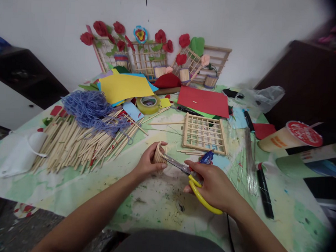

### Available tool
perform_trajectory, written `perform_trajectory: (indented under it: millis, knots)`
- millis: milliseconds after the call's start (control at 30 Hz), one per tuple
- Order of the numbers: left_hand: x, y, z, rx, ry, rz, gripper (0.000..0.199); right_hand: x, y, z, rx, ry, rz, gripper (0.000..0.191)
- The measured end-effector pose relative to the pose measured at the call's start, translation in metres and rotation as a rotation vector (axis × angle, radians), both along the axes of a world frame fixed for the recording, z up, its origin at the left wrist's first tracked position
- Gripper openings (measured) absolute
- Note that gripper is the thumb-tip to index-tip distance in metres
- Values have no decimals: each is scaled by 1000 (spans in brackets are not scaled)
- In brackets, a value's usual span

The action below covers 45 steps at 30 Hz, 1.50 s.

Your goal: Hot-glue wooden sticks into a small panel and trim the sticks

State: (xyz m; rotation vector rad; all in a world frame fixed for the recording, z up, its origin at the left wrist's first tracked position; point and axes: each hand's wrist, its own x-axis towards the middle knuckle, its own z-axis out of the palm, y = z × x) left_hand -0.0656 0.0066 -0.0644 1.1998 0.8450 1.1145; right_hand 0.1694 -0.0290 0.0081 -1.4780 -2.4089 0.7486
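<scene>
My left hand [151, 160] is wrapped round a small cup made of short wooden sticks [159, 155], held above the table. In my right hand [210, 180] are scissors with yellow handles [205, 201]. Their metal blades reach left to the cup's rim and touch or overlap it; whether they are parted there I cannot tell. Just beyond my right hand lies a blue glue gun [207, 156], partly hidden. A lattice frame of wooden sticks [205, 134] rests flat behind it.
Loose wooden sticks [73, 144] and tangled blue yarn [87, 108] cover the left side. Yellow paper [126, 87], a tape roll [148, 103] and red paper [203, 101] lie farther back. A drink cup [290, 137], wires [251, 162] and a black marker [265, 192] are at right.
</scene>
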Motion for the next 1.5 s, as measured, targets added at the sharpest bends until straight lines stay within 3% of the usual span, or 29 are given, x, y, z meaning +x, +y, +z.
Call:
perform_trajectory:
  millis: [533, 833, 1133, 1200, 1333, 1433, 1500]
  knots:
    - [1, 0, 3, 22, 22, 33, 68, -3, -1, -6, 16, -52, -8, 63]
    - [0, 1, 0, 20, 59, 28, 70, 0, 0, -5, 116, -76, 26, 60]
    - [1, -3, 3, 10, 99, -7, 72, 1, -1, -15, 201, -122, 19, 60]
    - [3, -2, 4, -44, 83, 26, 72, 2, -2, -14, 178, -119, -32, 59]
    - [7, 1, 7, -257, -11, 169, 65, 11, 7, -6, 148, -151, -293, 52]
    - [10, 4, 7, -346, -104, 235, 63, 23, 31, 4, 164, -281, -426, 54]
    - [10, 5, 7, -356, -146, 260, 63, 30, 55, 9, 177, -368, -417, 53]
